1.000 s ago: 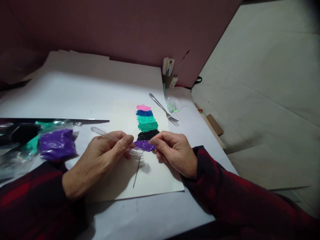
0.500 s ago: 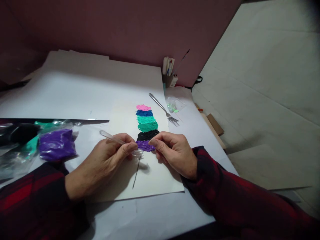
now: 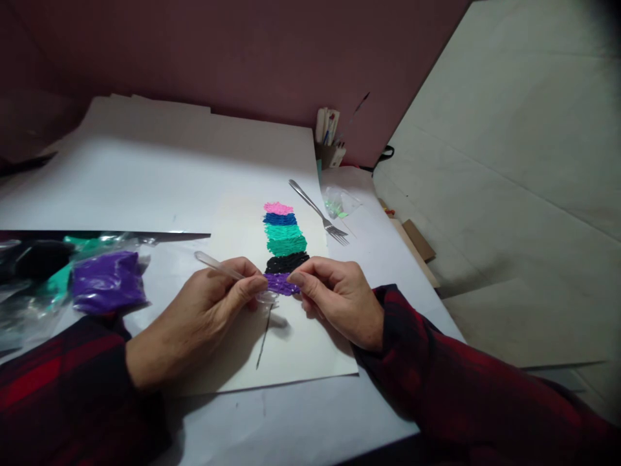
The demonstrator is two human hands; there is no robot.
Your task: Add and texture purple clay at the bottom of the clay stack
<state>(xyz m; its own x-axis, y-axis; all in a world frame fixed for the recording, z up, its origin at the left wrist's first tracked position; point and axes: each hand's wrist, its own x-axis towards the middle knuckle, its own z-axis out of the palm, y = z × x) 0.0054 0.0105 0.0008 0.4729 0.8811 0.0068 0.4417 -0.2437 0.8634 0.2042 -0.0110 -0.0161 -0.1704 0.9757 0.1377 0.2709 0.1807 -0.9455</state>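
Left hand [image 3: 204, 310]: thumb and fingers pinched closed on a clear plastic fork [image 3: 228, 275]. Its handle rises up and to the left of the hand; the head end lies at the left edge of the purple clay patch [image 3: 281, 283].

Right hand [image 3: 339, 298]: fingers curled, fingertips [image 3: 297, 279] pressed on the right edge of the same purple patch. They grip nothing; the hand rests on the sheet.

The purple patch is the lowest band of a stacked column of textured clay on a cream paper sheet [image 3: 310, 349], near the sheet's middle. Above it, in order: black band [image 3: 287, 262], two teal-green bands [image 3: 286, 238], blue band [image 3: 280, 219], pink band [image 3: 278, 208] at the top. A thin dark line [image 3: 264, 340] runs from under the purple patch toward the sheet's near edge.

A metal fork [image 3: 317, 212] lies at the sheet's far right corner, tines toward the table's right edge. Small clear bag [image 3: 339, 202] with green bits just beyond it. Bag of purple clay [image 3: 109, 281] toward the table's left edge, among other bags. Cup of tools [image 3: 328, 145] at the far edge. Both sleeves are red-and-black plaid.
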